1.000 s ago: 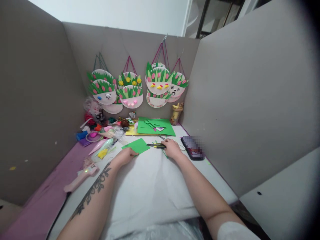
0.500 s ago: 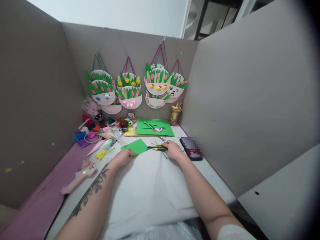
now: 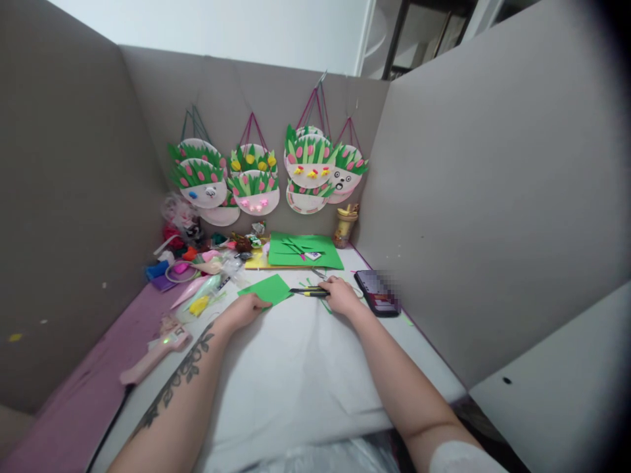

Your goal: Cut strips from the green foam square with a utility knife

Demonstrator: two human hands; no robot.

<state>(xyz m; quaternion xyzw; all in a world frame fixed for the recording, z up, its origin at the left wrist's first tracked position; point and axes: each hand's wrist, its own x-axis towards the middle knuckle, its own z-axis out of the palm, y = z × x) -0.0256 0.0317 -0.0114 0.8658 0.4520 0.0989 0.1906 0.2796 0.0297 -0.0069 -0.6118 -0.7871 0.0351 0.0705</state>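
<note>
My left hand grips the near edge of a small green paper sheet, fingers closed on it. My right hand is closed on a black and yellow utility knife that lies across the white table top. The knife's tip points left and comes up to the paper's right corner. Thin green paper strips are scattered beside the knife. Just beyond my right fingers is a metal tool, perhaps scissors, partly hidden.
Larger green sheets bearing cut strips lie at the back. A phone is on the right, a yellow cup behind it. Craft supplies crowd the left, with a pink glue gun nearer. Decorated paper-plate baskets hang on the grey partition.
</note>
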